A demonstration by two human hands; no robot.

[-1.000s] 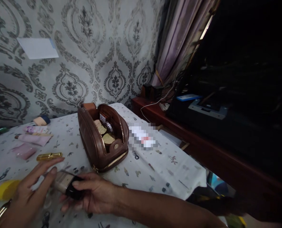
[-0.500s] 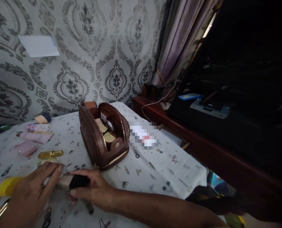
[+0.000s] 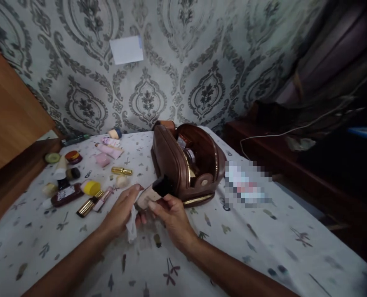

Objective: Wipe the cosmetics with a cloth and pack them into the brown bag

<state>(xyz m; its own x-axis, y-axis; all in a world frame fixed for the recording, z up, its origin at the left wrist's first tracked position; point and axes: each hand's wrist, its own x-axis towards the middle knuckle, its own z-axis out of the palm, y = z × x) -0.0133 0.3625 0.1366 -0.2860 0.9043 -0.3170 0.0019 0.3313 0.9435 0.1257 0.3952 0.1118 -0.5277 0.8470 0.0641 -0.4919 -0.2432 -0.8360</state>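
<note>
My right hand (image 3: 175, 218) grips a beige foundation bottle (image 3: 148, 196) with a black cap, fingers and thumb around its lower side. The bottle is tilted, its cap toward the bag. My left hand (image 3: 121, 209) is closed on a crumpled white wipe (image 3: 131, 227), pressed against the bottle's left end. Just beyond both hands stands a brown leather makeup bag (image 3: 168, 163), unzipped, with a few items visible inside. A gold tube (image 3: 121, 170) and a small cream-coloured round item (image 3: 121, 181) lie left of the bag.
Left on the patterned tablecloth (image 3: 115, 264) lie a yellow-capped item (image 3: 91, 187), a dark red bottle (image 3: 67, 194), a black-and-gold tube (image 3: 90, 203) and pink tubes (image 3: 109, 150). A pixelated white packet (image 3: 247, 183) is right of the bag. A wooden panel (image 3: 13, 99) borders the left.
My view has swung left, showing more of the cosmetics. Both hands have come together with the foundation bottle in front of the bag, and the bottle now tilts up toward it.
</note>
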